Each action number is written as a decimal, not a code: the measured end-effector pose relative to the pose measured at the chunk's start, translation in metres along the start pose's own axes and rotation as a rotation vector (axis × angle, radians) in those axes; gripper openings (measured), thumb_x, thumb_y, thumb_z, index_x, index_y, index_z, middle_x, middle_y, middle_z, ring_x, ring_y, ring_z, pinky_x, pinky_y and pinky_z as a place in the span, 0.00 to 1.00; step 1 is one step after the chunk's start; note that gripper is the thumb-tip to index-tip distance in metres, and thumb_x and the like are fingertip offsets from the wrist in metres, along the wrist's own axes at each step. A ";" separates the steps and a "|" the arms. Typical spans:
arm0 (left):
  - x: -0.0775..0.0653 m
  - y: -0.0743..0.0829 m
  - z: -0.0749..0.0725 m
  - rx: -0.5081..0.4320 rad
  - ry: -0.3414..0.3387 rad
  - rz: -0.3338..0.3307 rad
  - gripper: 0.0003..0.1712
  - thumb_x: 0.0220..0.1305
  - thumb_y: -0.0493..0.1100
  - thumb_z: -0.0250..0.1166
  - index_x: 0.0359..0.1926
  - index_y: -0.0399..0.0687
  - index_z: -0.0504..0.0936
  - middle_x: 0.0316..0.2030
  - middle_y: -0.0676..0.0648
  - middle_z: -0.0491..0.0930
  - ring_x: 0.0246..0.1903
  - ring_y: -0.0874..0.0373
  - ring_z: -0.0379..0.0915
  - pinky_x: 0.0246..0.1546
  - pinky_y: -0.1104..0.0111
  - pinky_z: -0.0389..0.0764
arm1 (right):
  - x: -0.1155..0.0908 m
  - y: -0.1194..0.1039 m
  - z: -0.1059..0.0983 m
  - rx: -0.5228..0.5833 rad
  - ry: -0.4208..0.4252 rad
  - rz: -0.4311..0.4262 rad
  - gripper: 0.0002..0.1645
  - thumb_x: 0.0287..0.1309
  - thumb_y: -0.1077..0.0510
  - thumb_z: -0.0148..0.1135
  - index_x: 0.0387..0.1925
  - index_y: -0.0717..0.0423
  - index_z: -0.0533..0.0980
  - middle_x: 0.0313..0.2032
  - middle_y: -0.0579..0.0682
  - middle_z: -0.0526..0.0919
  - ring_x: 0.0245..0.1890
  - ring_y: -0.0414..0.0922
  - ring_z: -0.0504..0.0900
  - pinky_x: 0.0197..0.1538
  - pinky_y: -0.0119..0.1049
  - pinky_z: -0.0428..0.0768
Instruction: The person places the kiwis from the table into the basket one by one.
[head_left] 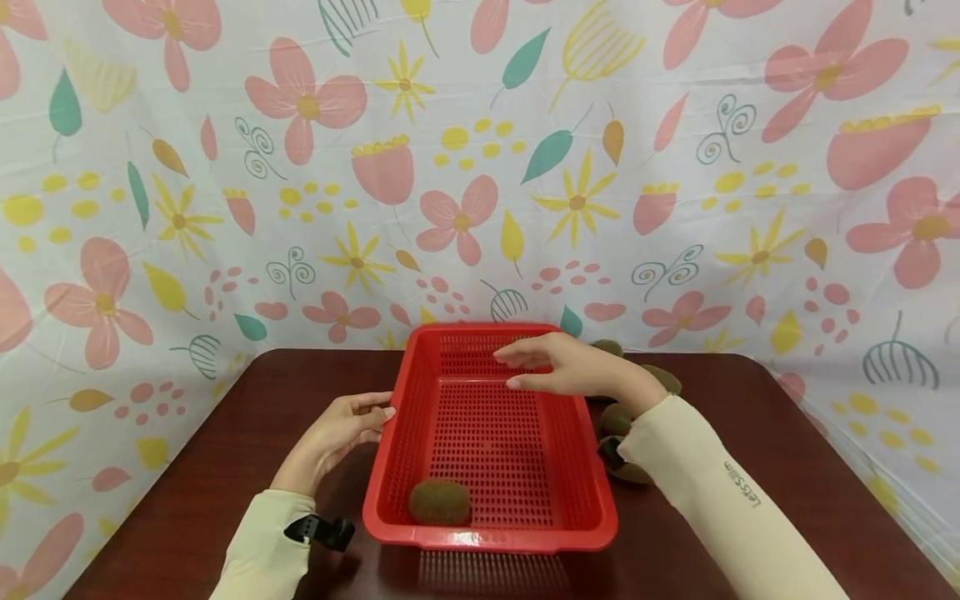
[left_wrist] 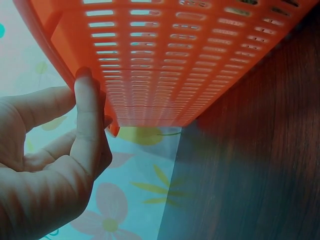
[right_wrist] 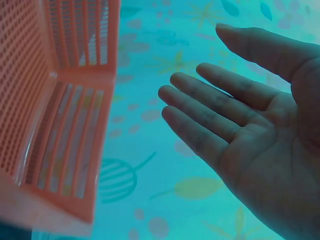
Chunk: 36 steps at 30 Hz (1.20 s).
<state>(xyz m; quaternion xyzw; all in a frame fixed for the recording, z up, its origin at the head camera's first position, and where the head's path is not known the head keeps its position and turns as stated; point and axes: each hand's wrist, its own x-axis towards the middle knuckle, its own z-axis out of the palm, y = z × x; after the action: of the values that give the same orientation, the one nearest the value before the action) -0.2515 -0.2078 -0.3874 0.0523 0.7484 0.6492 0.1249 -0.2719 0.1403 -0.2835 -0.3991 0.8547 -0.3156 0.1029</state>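
A red plastic basket (head_left: 491,540) with slotted walls stands on the table, one brown kiwi (head_left: 439,502) lying in its near left corner. At the basket's left side, my left hand (head_left: 347,433) grips the rim between thumb and fingers. The left wrist view shows these fingers (left_wrist: 87,115) right at the rim from outside. Over the basket's right half hovers my right hand (head_left: 566,364), its fingers extended and nothing in it. In the right wrist view its palm (right_wrist: 260,135) faces the camera, apart from the basket wall.
Several more kiwis (head_left: 617,421) lie on the table right of the basket, partly hidden by my right forearm. The dark wooden table (head_left: 720,417) ends at the back against a flowered cloth (head_left: 465,125).
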 end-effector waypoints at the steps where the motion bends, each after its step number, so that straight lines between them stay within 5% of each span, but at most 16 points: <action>1: 0.000 0.000 0.000 -0.001 0.001 -0.002 0.29 0.67 0.39 0.62 0.65 0.33 0.68 0.37 0.42 0.81 0.34 0.54 0.80 0.42 0.62 0.82 | -0.004 0.003 -0.001 -0.005 0.013 0.003 0.30 0.63 0.50 0.62 0.64 0.57 0.71 0.60 0.53 0.75 0.60 0.50 0.74 0.60 0.50 0.72; 8: 0.001 0.000 0.000 0.000 0.001 0.009 0.27 0.67 0.38 0.61 0.65 0.32 0.68 0.37 0.42 0.81 0.34 0.54 0.80 0.41 0.62 0.82 | -0.032 0.030 -0.004 0.006 0.092 0.046 0.28 0.64 0.52 0.61 0.63 0.60 0.71 0.59 0.57 0.76 0.58 0.53 0.76 0.58 0.51 0.73; 19: 0.000 -0.002 -0.001 0.000 0.005 0.000 0.28 0.67 0.38 0.61 0.65 0.33 0.68 0.37 0.42 0.81 0.35 0.53 0.80 0.41 0.62 0.82 | -0.065 0.057 -0.004 0.071 0.136 0.084 0.29 0.65 0.52 0.60 0.62 0.63 0.70 0.56 0.61 0.78 0.54 0.55 0.79 0.49 0.34 0.80; 36: 0.002 -0.003 -0.001 -0.014 -0.013 0.033 0.27 0.68 0.36 0.59 0.65 0.31 0.67 0.36 0.43 0.81 0.34 0.55 0.80 0.38 0.64 0.83 | -0.101 0.085 0.007 0.021 0.172 0.135 0.28 0.63 0.52 0.62 0.58 0.66 0.73 0.54 0.59 0.80 0.53 0.57 0.79 0.49 0.39 0.80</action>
<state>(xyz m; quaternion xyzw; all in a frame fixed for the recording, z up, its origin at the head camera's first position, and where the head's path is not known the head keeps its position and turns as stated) -0.2536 -0.2088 -0.3906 0.0680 0.7421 0.6562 0.1191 -0.2542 0.2536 -0.3492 -0.3109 0.8820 -0.3499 0.0546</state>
